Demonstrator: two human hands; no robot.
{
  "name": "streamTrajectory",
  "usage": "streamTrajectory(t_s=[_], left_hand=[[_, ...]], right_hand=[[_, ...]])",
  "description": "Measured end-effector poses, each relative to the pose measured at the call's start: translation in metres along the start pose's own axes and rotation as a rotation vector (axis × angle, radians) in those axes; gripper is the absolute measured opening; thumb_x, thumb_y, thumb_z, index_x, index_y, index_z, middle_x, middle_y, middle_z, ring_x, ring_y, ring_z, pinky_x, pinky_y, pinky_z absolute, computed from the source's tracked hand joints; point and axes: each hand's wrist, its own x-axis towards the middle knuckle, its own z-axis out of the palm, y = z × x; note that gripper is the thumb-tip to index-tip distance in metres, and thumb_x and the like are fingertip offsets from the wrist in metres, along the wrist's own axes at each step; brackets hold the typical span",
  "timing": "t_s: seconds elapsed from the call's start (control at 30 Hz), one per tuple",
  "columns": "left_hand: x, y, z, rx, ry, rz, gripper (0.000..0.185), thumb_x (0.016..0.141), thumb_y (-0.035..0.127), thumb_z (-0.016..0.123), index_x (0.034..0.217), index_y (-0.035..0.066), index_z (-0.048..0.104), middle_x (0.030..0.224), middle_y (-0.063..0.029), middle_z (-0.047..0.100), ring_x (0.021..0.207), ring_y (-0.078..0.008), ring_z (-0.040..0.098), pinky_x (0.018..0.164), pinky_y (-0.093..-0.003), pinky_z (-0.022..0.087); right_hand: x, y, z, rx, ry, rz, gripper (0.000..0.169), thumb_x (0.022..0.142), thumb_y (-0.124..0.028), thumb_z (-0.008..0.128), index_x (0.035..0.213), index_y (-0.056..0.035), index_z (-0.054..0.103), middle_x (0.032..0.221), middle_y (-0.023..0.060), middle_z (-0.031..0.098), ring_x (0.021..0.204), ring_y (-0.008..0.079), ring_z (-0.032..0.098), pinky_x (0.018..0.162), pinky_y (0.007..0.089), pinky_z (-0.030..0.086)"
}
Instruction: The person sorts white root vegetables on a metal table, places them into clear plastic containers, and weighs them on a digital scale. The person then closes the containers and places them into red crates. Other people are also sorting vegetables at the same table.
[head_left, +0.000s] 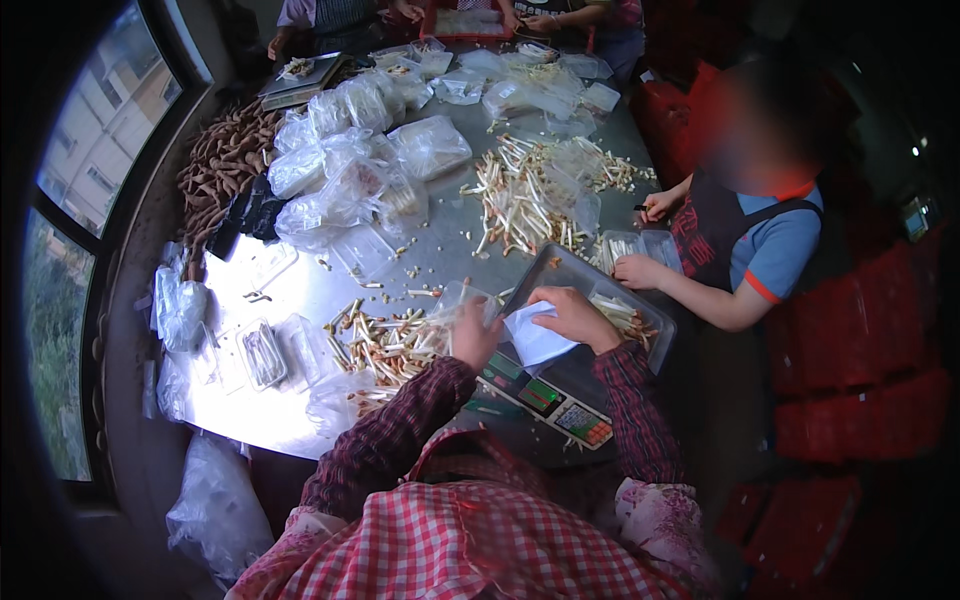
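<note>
My right hand (576, 316) grips a folded white cloth or paper sheet (538, 343) over the near left part of a grey metal tray (660, 360). My left hand (475, 334) is at the tray's left edge, against a clear plastic container (448, 301); blur hides whether its fingers grip it. The tray rests on an electronic scale (551, 401) with a lit green display. Inside the tray, at its right, a clear box holds pale cut stalks (622, 313) with brown ends. Left of my left hand lies a loose pile of similar stalks (386, 341).
A co-worker's hand (639, 271) touches a clear box of white stalks (621, 246) at right. Beyond it lies a larger stalk pile (517, 199). Bagged packs (337, 176) and brown tubers (229, 161) occupy the left. A filled box (262, 356) sits near left. People work at the far end.
</note>
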Motion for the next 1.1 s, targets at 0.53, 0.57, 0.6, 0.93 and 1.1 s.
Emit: streamTrajectory(t_s=[0.53, 0.57, 0.6, 0.93, 1.1], left_hand=[[-0.020, 0.079, -0.081, -1.241, -0.500, -0.400, 0.062, 0.098, 0.053, 0.036, 0.144, 0.012, 0.034, 0.142, -0.0112, 0.041, 0.129, -0.0219, 0.039, 0.105, -0.0407, 0.031], [-0.020, 0.084, -0.083, -1.157, -0.519, -0.338, 0.063, 0.098, 0.053, 0.035, 0.145, 0.012, 0.031, 0.143, -0.0117, 0.040, 0.130, -0.0224, 0.038, 0.106, -0.0401, 0.030], [-0.020, 0.091, -0.084, -1.080, -0.546, -0.276, 0.064, 0.098, 0.054, 0.034, 0.146, 0.012, 0.029, 0.144, -0.0121, 0.038, 0.131, -0.0229, 0.037, 0.107, -0.0394, 0.029], [-0.022, 0.050, -0.025, -0.832, -0.631, -0.314, 0.050, 0.098, 0.024, 0.051, 0.141, 0.004, 0.033, 0.125, -0.0119, 0.054, 0.108, -0.0178, 0.055, 0.093, -0.0308, 0.046], [-0.030, 0.088, -0.046, -1.072, -0.486, -0.058, 0.059, 0.090, -0.004, 0.044, 0.145, 0.006, 0.025, 0.129, -0.0147, 0.052, 0.108, -0.0196, 0.055, 0.092, -0.0324, 0.047]], right_hand=[[-0.017, -0.071, 0.058, 0.125, 0.189, -0.082, 0.015, 0.086, -0.011, 0.065, 0.094, 0.0012, 0.062, 0.083, 0.0097, 0.061, 0.067, 0.0185, 0.062, 0.061, 0.0306, 0.048], [-0.020, -0.067, 0.062, 0.207, 0.211, -0.097, 0.015, 0.087, -0.011, 0.064, 0.094, 0.0014, 0.062, 0.082, 0.0127, 0.061, 0.066, 0.0222, 0.063, 0.062, 0.0344, 0.048], [-0.032, -0.060, 0.064, 0.367, 0.151, 0.037, 0.013, 0.089, -0.010, 0.062, 0.095, 0.0005, 0.060, 0.077, 0.0081, 0.060, 0.063, 0.0160, 0.060, 0.058, 0.0295, 0.046], [-0.040, -0.013, 0.113, 0.795, 0.397, 0.395, 0.014, 0.092, -0.011, 0.060, 0.101, -0.0031, 0.053, 0.069, -0.0011, 0.054, 0.055, 0.0059, 0.050, 0.048, 0.0222, 0.040], [-0.033, -0.044, 0.102, 0.907, 0.801, 0.300, 0.019, 0.095, -0.022, 0.057, 0.098, -0.0049, 0.050, 0.073, -0.0025, 0.050, 0.062, 0.0054, 0.049, 0.055, 0.0213, 0.041]])
